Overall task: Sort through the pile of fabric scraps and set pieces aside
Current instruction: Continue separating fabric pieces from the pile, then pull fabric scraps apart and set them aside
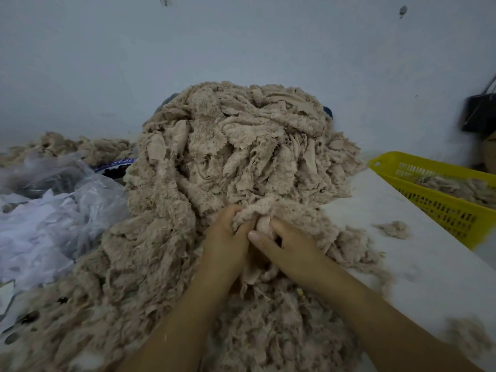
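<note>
While both hands meet at the near foot of the pile (236, 162), the left hand (225, 242) curls its fingers into a fluffy beige scrap (257, 210) and the right hand (284, 245) pinches the same scrap's smooth edge between thumb and fingers. The pile rises against the wall (241, 41) mid-table (402, 259) and spills toward the person. A yellow basket (440, 208) holding a few scraps stands at the right, a loose tuft (394, 229) lies between it and the pile, and crumpled plastic bags (61, 210) lie at the left

Tall heap of fuzzy beige fabric scraps (236, 157) on white table, perhaps fleece, spilling forward
</note>
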`<state>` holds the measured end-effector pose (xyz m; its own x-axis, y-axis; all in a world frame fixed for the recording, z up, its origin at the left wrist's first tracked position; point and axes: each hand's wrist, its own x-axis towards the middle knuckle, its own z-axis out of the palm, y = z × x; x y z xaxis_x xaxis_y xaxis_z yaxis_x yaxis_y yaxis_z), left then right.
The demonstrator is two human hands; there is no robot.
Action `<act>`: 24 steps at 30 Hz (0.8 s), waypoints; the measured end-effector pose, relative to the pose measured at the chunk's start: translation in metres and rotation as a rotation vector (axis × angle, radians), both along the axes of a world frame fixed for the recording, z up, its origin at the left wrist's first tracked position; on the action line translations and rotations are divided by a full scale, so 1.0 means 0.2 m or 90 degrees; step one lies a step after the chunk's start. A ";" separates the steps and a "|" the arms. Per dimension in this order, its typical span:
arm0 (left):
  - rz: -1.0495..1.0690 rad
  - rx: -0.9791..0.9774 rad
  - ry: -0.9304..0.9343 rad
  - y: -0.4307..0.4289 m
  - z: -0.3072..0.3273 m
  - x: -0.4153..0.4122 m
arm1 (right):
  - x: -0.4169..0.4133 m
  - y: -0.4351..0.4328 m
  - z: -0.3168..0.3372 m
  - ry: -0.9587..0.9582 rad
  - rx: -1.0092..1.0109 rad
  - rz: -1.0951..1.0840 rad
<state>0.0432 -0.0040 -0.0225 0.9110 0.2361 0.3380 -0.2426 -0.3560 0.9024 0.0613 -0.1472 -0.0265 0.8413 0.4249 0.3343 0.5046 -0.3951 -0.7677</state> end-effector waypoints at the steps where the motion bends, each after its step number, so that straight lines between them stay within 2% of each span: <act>1: 0.001 -0.016 0.002 0.00 0.00 0.00 | 0.01 -0.01 -0.01 0.013 -0.003 -0.004; 5: -0.013 -0.147 0.046 0.00 0.02 0.00 | 0.06 -0.05 -0.01 0.081 0.099 -0.075; 7: -0.116 -0.166 0.093 0.02 0.03 -0.01 | 0.09 -0.06 -0.02 0.110 0.154 -0.130; 10: -0.257 -0.067 0.171 0.03 0.04 -0.03 | 0.13 -0.09 -0.02 0.120 0.263 -0.258; 12: -0.289 -0.058 0.198 0.04 0.04 -0.03 | 0.16 -0.13 -0.01 0.129 0.303 -0.355; 17: -0.232 -0.110 0.182 0.11 0.08 -0.02 | 0.24 -0.24 -0.03 0.131 0.419 -0.553; 21: -0.130 -0.144 0.104 0.15 0.08 -0.01 | 0.27 -0.33 -0.01 0.169 0.515 -0.608; 24: -0.094 -0.233 0.070 0.15 0.08 0.00 | 0.24 -0.31 0.01 0.125 0.436 -0.568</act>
<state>0.0435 0.0250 -0.0066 0.9701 0.1871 0.1545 -0.1620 0.0250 0.9865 0.1091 -0.2099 -0.0254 0.8149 -0.5718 0.0947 0.1011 -0.0207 -0.9947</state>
